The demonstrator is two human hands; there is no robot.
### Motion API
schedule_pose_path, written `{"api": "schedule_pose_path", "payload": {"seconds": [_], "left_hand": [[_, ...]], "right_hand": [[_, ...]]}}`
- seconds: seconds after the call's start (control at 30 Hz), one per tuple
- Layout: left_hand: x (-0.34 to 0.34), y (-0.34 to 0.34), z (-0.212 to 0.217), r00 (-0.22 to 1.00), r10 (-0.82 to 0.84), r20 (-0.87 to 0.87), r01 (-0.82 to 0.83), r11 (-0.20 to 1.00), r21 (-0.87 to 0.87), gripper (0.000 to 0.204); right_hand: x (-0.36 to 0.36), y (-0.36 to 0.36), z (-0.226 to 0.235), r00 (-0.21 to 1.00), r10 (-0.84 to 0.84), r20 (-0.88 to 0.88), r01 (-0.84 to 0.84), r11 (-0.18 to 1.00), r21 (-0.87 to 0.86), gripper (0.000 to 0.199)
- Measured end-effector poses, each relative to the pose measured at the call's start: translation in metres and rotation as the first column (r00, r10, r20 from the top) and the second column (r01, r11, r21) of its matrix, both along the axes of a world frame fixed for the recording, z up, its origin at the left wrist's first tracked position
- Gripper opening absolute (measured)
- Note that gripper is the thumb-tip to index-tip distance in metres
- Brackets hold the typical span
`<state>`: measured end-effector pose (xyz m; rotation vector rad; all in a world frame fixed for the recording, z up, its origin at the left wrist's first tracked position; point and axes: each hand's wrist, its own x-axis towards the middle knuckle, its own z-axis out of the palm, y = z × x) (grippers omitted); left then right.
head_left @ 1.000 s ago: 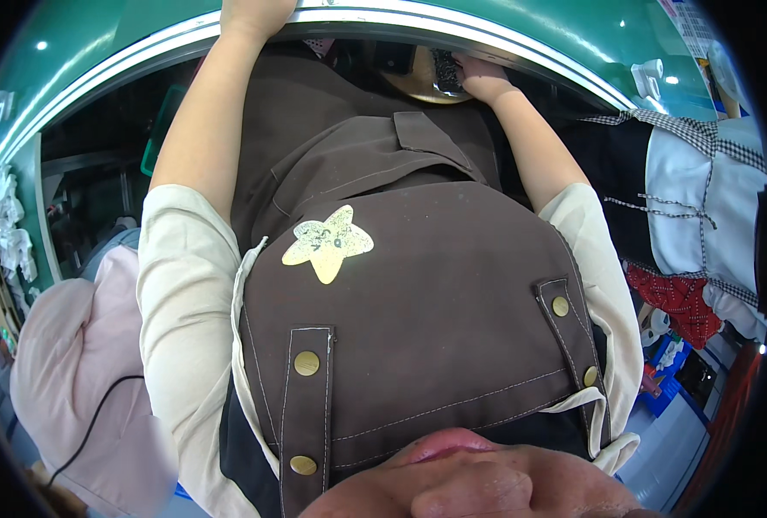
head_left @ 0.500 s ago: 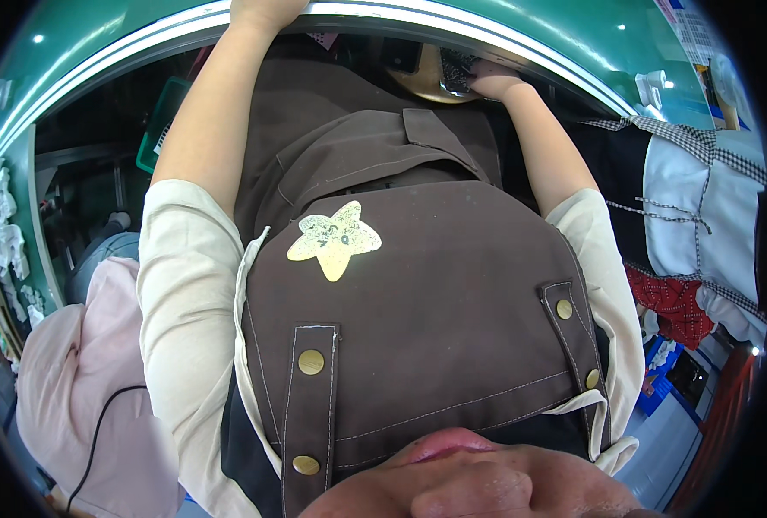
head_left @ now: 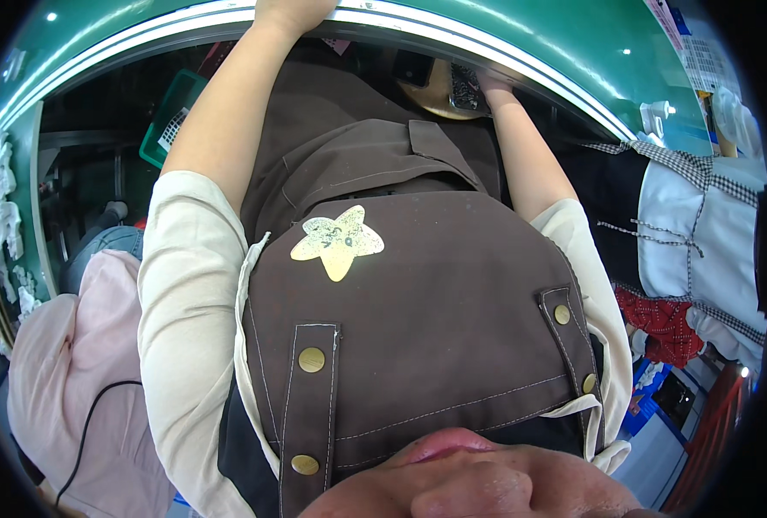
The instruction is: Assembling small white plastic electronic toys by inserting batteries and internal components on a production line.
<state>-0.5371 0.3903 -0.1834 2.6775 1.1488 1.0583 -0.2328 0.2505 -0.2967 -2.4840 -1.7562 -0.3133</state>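
My left hand [head_left: 295, 12] rests at the white edge of the green work table [head_left: 185, 24]; its fingers run out of the picture at the top. Below the table edge on the right is my right hand [head_left: 495, 84], its fingers hidden from view. Right beside it lies a dark, speckled, flat phone-like object [head_left: 465, 88] on a round wooden-coloured seat or board [head_left: 435, 101]. Another dark flat object [head_left: 412, 67] lies on the same round surface, farther left. Whether my right hand touches the speckled object I cannot tell.
A green basket [head_left: 157, 129] stands under the table at the left. A person in pink clothing [head_left: 98, 345] is close on my left, another in a white apron [head_left: 672, 224] on my right. Small white items [head_left: 655, 115] sit on the table at the right.
My right hand has slid off the speckled object, farther under the table edge, and its fingers have gone out of sight. My left hand stays at the edge; the view has shifted slightly.
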Motion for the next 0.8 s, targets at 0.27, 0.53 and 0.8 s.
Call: {"api": "schedule_pose_path", "payload": {"seconds": [0.27,0.53,0.8], "left_hand": [[-0.003,-0.003,0.003,0.999,-0.005,0.033,0.006,1.000,-0.023,0.022],[-0.004,-0.007,0.009,0.999,-0.011,0.039,0.013,0.999,-0.044,0.021],[-0.005,0.000,-0.002,0.999,-0.004,0.033,0.004,1.000,-0.009,0.021]], "right_hand": [[-0.017,0.007,0.012,0.723,-0.145,-0.675,0.307,0.943,0.126,0.044],[-0.033,0.005,0.029,-0.059,-0.037,-0.998,0.630,0.773,-0.066,0.047],[-0.020,0.002,0.010,0.066,0.258,-0.964,0.548,0.798,0.251,0.043]]}}
